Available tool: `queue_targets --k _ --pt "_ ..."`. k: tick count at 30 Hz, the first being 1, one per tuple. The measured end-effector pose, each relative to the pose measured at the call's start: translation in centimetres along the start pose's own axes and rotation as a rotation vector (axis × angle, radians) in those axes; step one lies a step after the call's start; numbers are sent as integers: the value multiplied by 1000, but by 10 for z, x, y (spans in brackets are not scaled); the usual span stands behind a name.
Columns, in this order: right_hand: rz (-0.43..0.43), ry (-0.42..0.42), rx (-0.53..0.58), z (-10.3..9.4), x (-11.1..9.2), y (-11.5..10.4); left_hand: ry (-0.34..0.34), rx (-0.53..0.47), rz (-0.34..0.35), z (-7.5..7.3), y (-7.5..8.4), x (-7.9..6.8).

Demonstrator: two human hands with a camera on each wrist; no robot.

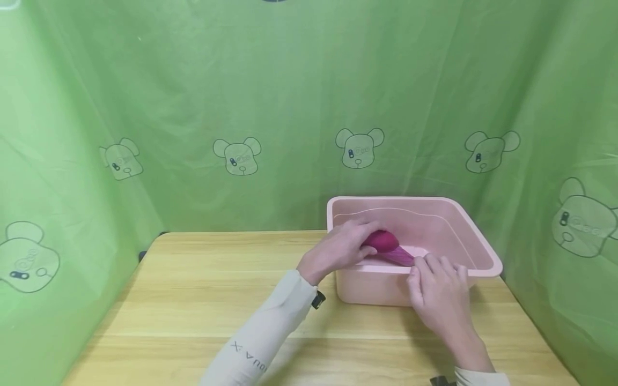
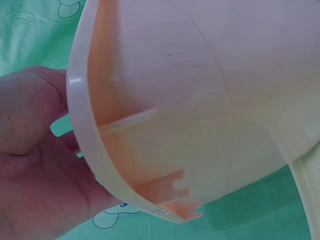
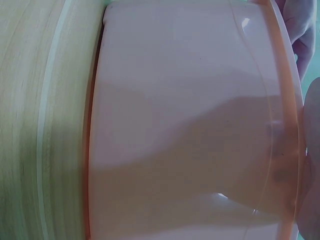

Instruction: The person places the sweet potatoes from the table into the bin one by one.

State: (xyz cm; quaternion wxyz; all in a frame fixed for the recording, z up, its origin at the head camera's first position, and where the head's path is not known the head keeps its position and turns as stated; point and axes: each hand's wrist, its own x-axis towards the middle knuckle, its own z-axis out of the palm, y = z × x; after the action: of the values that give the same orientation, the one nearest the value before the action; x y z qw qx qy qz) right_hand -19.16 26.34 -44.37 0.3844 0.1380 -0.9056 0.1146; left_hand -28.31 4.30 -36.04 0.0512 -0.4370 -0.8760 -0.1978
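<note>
In the head view, a rounded crimson, cloth-like bundle [image 1: 383,241] with a streaked purple tail [image 1: 399,256] is inside a pink plastic basin [image 1: 376,284], near its front rim. My left hand [image 1: 345,246] reaches over the front left of the rim and grips the bundle from its left side. The purple tail runs to the fingertips of my right hand [image 1: 441,292], which bends over the front rim and pinches its end. Both wrist views look at the basin's outer wall [image 3: 175,75]; the rim hides the bundle there. The left hand [image 2: 30,145] shows beyond the rim.
The basin stands on the right part of a light wooden table [image 1: 217,289]. A green curtain [image 1: 289,80] printed with bear heads hangs behind the table and along both sides. A pale sleeve [image 1: 270,327] covers the left forearm.
</note>
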Motion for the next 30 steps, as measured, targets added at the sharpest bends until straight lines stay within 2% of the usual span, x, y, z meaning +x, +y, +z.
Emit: queue_targets --k 7,17,24,30 --pt "-12 14 5 1 0 -1 -56 -7 -25 0 1 -2" --pt "-5 -3 3 0 0 -1 -68 -30 -25 -1 -1 -4" --pt "4 -12 6 -1 0 0 -1 -32 16 -2 -5 -12" --pt "2 -7 11 -2 0 1 94 -19 10 -2 -9 -25"
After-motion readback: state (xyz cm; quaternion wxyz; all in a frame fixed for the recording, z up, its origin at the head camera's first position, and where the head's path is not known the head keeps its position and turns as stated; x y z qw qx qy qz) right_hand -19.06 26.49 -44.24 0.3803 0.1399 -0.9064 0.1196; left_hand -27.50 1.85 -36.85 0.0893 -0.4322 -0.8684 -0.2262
